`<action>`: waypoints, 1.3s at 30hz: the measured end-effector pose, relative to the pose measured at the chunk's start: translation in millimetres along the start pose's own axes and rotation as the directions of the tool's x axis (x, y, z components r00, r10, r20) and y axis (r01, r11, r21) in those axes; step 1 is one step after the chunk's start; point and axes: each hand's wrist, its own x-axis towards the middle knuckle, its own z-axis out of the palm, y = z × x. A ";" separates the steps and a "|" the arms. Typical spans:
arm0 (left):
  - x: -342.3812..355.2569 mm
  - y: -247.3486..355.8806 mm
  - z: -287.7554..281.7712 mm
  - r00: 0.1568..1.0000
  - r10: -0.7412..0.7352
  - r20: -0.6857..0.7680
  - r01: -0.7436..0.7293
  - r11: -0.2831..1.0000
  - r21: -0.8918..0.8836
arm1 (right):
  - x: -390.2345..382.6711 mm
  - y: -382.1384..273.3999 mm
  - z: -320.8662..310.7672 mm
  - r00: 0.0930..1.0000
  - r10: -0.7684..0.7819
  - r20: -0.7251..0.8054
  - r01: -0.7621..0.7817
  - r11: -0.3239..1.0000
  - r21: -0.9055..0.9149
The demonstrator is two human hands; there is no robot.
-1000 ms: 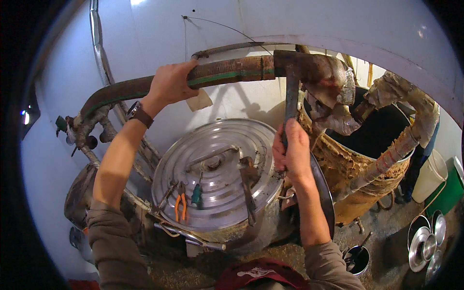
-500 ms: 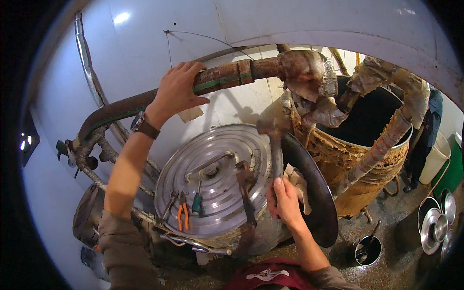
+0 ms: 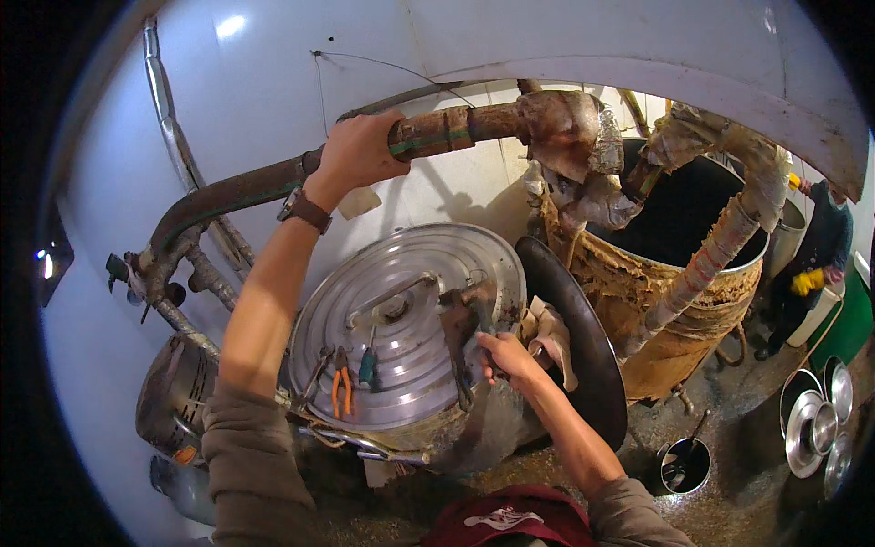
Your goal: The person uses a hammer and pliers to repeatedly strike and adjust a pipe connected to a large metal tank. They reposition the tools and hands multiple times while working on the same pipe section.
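Observation:
Up at the brown insulated pipe (image 3: 433, 133), my left hand (image 3: 360, 153) is wrapped round it, a watch on the wrist. My right hand (image 3: 507, 354) grips a hammer (image 3: 481, 308) by its handle, low over the right part of the large ridged metal lid (image 3: 415, 365). Just left of the hammer lies a rusty wrench-like tool (image 3: 458, 346), partly overlapped by it. Orange-handled pliers (image 3: 341, 390) and a screwdriver with a teal handle (image 3: 367, 366) rest on the lid's near left part, beside another dark hand tool (image 3: 315, 372).
A dark round pan-like lid (image 3: 597, 387) leans right of the vat, with crumpled cloth-like material (image 3: 552, 339) by it. Behind stands a wrapped open drum (image 3: 674, 310). A small pot (image 3: 685, 463) and metal lids (image 3: 806, 433) are on the floor. A person in yellow gloves (image 3: 809, 278) stands far right.
My right hand has lowered the hammer leftward, down over the lid. My left hand has shifted right along the pipe and closed round it. The other person has come further into view.

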 end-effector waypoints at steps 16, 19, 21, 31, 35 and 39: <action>-8.6 2.7 1.4 0.997 -0.073 0.019 0.073 0.997 0.006 | -38.7 -98.9 39.5 0.591 -0.798 0.118 0.276 0.062 -0.959; -9.3 2.6 0.9 0.997 -0.065 0.041 0.064 0.998 0.027 | -51.0 -182.3 47.9 0.177 -0.947 0.268 0.320 -0.202 -0.926; -9.3 1.6 0.9 0.998 -0.053 0.030 0.052 0.998 0.025 | -42.2 -238.8 54.2 -0.009 -0.918 0.396 0.211 -0.388 -0.897; -1.3 -3.1 -9.1 0.995 0.005 0.104 -0.001 0.999 -0.040 | 4.1 -319.4 46.5 0.020 -0.803 0.596 -0.163 -0.591 -0.790; 14.7 -6.2 -14.8 0.975 0.054 0.214 -0.015 0.983 -0.181 | 25.6 -338.8 34.9 0.114 -0.770 0.628 -0.189 -0.637 -0.747; 24.0 -1.9 -8.3 0.972 0.070 0.226 -0.030 0.984 -0.175 | 32.0 -345.6 29.0 0.155 -0.750 0.643 -0.190 -0.662 -0.726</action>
